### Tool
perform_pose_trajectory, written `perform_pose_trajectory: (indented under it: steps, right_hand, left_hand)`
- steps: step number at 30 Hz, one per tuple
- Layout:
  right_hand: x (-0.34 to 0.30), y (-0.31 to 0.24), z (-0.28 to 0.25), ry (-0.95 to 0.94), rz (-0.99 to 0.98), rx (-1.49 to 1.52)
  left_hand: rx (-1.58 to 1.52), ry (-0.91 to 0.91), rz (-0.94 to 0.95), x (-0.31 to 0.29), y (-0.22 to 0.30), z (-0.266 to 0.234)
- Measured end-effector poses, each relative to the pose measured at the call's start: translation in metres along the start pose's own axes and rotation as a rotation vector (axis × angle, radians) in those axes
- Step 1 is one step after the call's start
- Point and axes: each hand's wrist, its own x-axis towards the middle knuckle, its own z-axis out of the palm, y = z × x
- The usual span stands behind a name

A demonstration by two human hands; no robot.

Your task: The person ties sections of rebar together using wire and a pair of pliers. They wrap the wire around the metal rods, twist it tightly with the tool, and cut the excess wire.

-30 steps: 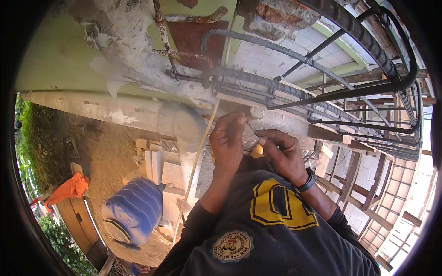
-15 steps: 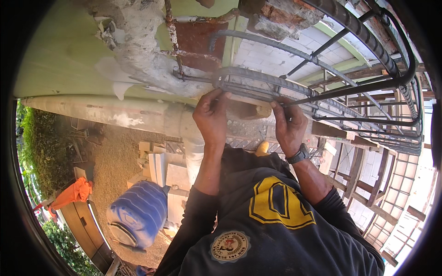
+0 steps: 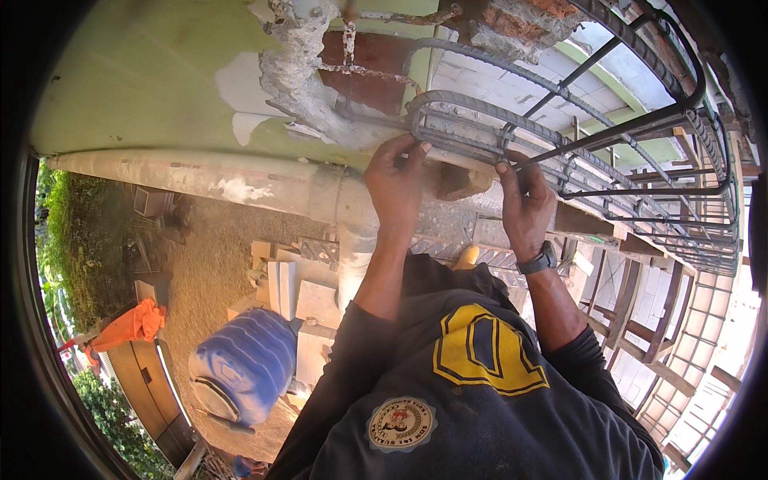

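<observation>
Both forearms reach up from the black sweatshirt (image 3: 480,416) toward the rebar cage (image 3: 560,90), which runs from just beyond the left hand (image 3: 396,182) across to the right rim of the view. The left arm rises nearly straight, its wrist bent a little, the fingers curled and thumb tip drawn up close to the index finger beside the hooked end of the lower ribbed bar (image 3: 458,97). The right hand (image 3: 528,204), a dark wristwatch (image 3: 538,260) on its wrist, stands farther along the same bars, thumb upright and fingers half folded at a stirrup. Both hands are partly closed at the cage's lower rods; whether either pinches a thin wire cannot be told. A rough block (image 3: 464,182) shows below the rods, between the hands. One second ago the hands were close together, below the cage, with what looks like thin wire at the fingertips; now they are spread apart and raised to the bars, much as half a second ago.
</observation>
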Motion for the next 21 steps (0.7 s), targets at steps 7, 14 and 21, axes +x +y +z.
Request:
perform_pose_trajectory:
  steps: [7,14,21]
  right_hand:
    - [-0.053,-0.009,-0.002,-0.014,-0.004,0.108]
    - [-0.003,-0.048,0.019,-0.144,-0.014,-0.01]
    - [-0.027,-0.036,0.032,-0.129,0.338,0.326]
  left_hand:
    - [-0.037,-0.072,-0.053,-0.001,0.006,-0.003]
    - [0.158,-0.022,-0.004,0.0,0.016,-0.006]
    - [0.316,-0.06,0.077,0.004,0.018,-0.013]
